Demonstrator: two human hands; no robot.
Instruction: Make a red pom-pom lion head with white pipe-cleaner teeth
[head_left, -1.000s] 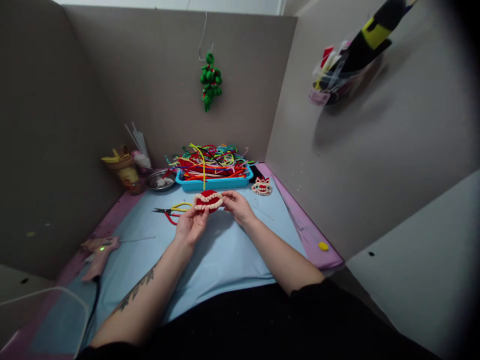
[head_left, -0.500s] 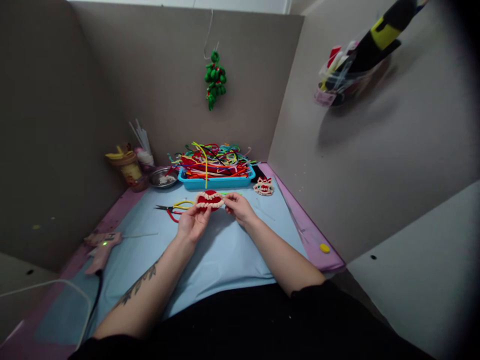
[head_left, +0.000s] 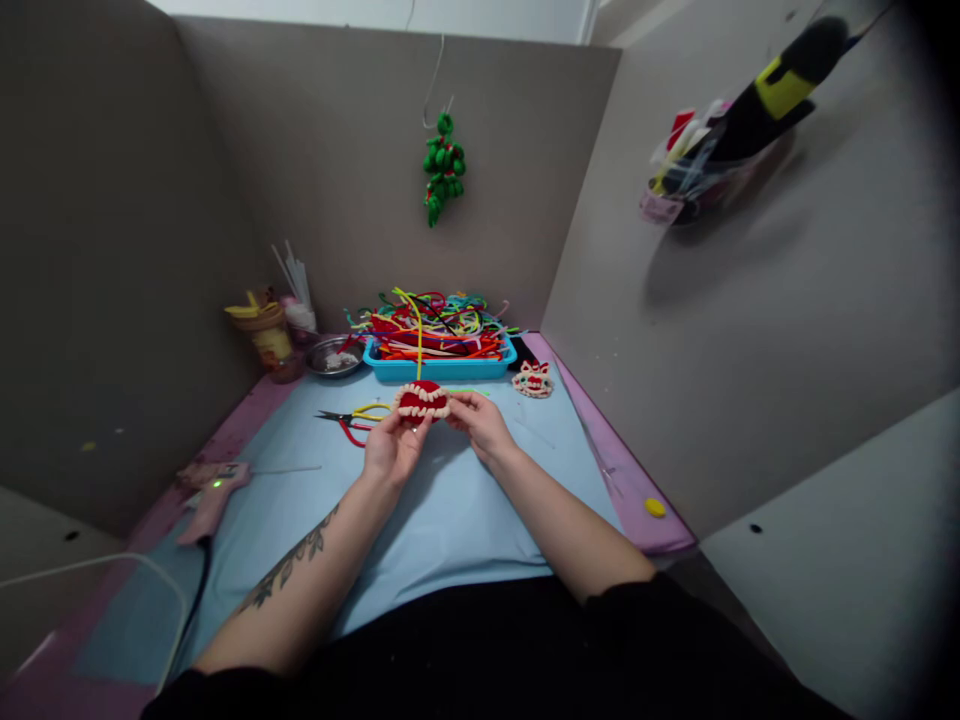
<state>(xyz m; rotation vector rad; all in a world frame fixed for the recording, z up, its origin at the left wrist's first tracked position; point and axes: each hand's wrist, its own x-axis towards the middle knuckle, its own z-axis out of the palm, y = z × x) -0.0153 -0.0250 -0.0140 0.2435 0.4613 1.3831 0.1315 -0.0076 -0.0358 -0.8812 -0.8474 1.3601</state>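
A red piece edged with cream fuzzy loops (head_left: 422,402), apparently a pipe-cleaner craft, is held up over the blue cloth (head_left: 450,510). My left hand (head_left: 394,447) is closed on its left and lower edge. At its right end the fingers of my right hand (head_left: 480,420) pinch the cream trim. Just left of the piece lie scissors (head_left: 349,419) with one yellow and one red handle, pointing left. A green strip (head_left: 472,392) shows partly behind my right hand. To the right rests a similar small cream-and-red face-like piece (head_left: 533,380).
At the back stands a blue tray (head_left: 442,370) heaped with coloured pipe cleaners. Left of it are a metal bowl (head_left: 334,358) and a cup (head_left: 271,340). A lit glue gun (head_left: 214,495) lies at left with its cord. A yellow disc (head_left: 655,508) sits on the right edge.
The red piece has tilted slightly in my hands, and its lower trim shows a little higher. The whole view has shifted slightly; both hands keep their hold.
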